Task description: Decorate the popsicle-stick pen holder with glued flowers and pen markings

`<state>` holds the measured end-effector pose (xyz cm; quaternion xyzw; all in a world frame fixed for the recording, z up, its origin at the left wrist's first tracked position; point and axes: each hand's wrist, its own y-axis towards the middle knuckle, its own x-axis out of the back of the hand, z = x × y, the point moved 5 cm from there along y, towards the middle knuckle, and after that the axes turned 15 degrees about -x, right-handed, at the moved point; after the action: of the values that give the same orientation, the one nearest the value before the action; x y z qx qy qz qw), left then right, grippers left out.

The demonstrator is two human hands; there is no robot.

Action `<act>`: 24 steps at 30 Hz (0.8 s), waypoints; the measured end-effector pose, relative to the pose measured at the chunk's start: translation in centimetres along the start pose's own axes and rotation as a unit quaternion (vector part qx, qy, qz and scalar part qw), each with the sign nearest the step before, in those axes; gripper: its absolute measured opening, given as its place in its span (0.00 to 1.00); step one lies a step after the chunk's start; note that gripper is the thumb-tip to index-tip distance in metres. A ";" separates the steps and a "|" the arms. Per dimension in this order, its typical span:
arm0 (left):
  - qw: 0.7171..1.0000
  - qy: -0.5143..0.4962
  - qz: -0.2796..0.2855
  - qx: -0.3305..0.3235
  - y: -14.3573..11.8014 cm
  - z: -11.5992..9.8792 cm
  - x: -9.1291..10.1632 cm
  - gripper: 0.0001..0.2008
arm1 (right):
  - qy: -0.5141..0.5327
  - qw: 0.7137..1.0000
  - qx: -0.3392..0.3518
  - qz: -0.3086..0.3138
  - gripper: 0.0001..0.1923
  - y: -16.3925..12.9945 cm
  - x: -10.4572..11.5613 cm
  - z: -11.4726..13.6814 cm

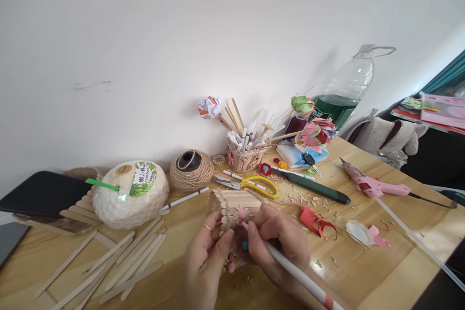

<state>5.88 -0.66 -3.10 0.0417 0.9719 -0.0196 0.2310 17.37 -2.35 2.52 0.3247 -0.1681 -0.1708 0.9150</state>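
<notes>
Wooden stick box (232, 206) stood on the surface (363, 271), gripped by the left hand (207, 256); the right hand (279, 244) pinched a white stick (301, 278) against its pink flower (241, 214).

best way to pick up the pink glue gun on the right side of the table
Judging by its pose, grip the pink glue gun around its handle near the cord end, coming from above. It lies flat on the table, nozzle pointing up-left, so keep fingers off that tip.

Small box of pale wooden sticks (232, 203), upright at table centre, pink paper flower (241, 213) on its front; white stick (301, 278) slanting toward 5 o'clock.
</notes>
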 end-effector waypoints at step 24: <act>1.000 0.027 0.015 0.006 -0.2 0.1 0.0 0.17 | -0.002 1.000 0.001 -0.006 0.16 -0.2 -0.2 -0.4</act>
<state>5.90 -0.87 -3.21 0.0584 0.9768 -0.0211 0.2049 17.28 -2.23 2.04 0.3263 -0.1681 -0.1771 0.9132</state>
